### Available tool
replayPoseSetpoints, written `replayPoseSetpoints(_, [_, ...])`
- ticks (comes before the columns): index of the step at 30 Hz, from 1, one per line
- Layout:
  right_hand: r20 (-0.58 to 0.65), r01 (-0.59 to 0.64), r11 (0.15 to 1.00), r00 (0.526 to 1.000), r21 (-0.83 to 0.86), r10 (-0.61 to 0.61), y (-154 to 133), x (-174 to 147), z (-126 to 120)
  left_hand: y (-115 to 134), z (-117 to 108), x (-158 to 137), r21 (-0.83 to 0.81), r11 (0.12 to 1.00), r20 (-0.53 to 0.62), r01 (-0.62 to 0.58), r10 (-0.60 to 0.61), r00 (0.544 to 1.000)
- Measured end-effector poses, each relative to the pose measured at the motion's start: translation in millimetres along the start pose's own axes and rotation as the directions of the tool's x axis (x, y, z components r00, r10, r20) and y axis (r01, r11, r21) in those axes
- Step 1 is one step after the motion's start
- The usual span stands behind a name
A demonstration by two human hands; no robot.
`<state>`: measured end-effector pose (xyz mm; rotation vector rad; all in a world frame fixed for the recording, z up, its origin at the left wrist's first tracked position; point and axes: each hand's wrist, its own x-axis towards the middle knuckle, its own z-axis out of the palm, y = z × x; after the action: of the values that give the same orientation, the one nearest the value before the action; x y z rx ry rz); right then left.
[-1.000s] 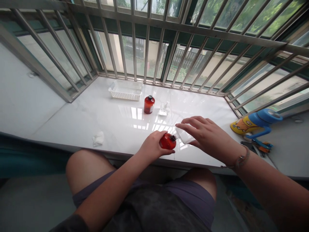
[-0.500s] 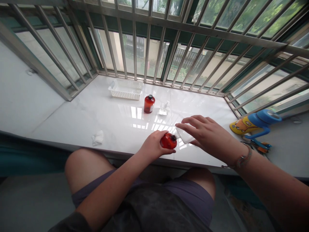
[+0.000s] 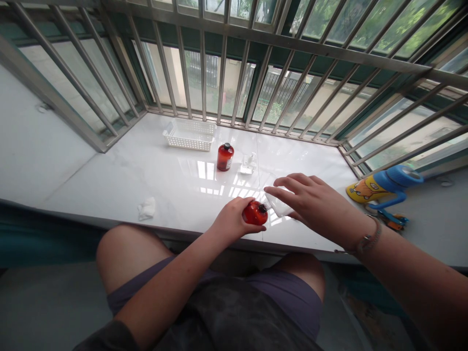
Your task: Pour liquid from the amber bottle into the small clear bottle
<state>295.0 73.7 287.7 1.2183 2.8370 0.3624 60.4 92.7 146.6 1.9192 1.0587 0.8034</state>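
My left hand is wrapped round a red-brown bottle, which tilts to the right with its dark neck toward my other hand. In my right hand is a clear bottle, tipped so that its neck meets the mouth of the red-brown one. Whether liquid flows between the two necks is too small to tell. Beyond my hands, a second red-brown bottle with a black cap stands upright. Beside it lies a small clear and white item, perhaps a pump top; its kind is unclear.
A white perforated basket sits near the window bars. Crumpled white tissue lies at the front left edge of the white counter. On the right are a yellow and blue flask and a small blue-orange object.
Both hands keep almost the same pose, with the two bottles still neck to neck. The whole view has shifted very slightly.
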Motion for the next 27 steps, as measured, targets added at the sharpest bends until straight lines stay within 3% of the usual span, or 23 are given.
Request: replayPoseSetpoints(27, [0.026, 0.049, 0.996, 0.999, -0.074, -0.048, -2.2, 4.2, -3.4, -1.9, 2.0, 0.4, 0.027, 0.999, -0.001, 0.019, -0.019, 1.000])
